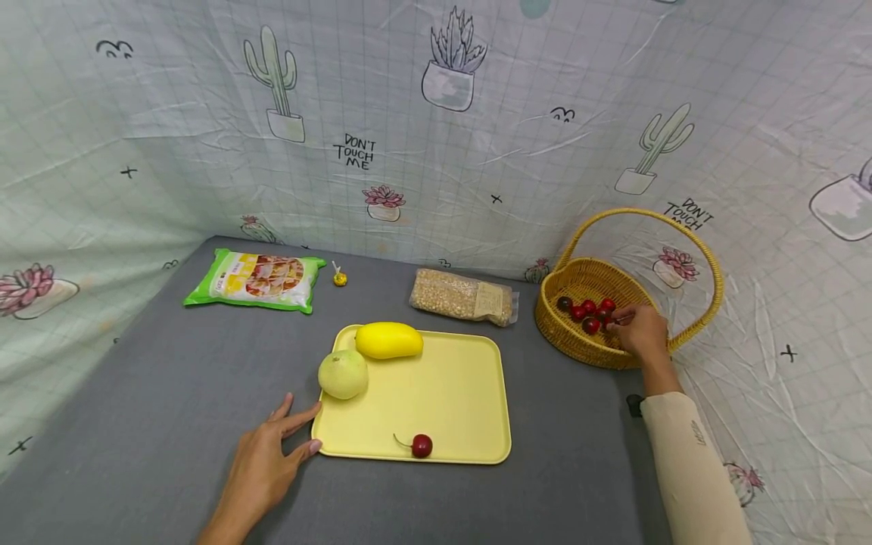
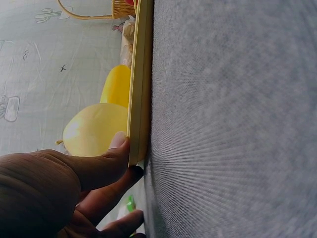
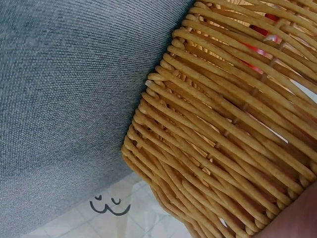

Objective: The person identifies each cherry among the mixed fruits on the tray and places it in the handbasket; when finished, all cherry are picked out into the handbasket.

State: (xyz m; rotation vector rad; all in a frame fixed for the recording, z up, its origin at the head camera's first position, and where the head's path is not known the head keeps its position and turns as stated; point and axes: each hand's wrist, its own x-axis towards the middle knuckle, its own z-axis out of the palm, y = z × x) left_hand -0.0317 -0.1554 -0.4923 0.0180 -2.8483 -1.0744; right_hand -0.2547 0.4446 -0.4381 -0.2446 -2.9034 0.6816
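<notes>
My left hand touches the left corner of a yellow tray, thumb and index finger spread along its rim. On the tray lie a yellow mango, a pale green round fruit and a dark red cherry with its stem. The left wrist view shows the thumb against the tray's edge. My right hand reaches into a wicker basket and pinches a cherry among several others. In the right wrist view, the basket wall hides the fingertips.
Behind the tray lie a green-edged food packet, a small yellow wrapped candy and a clear bag of grains. The basket's tall handle arches over the right side. A printed cloth hangs behind the grey table.
</notes>
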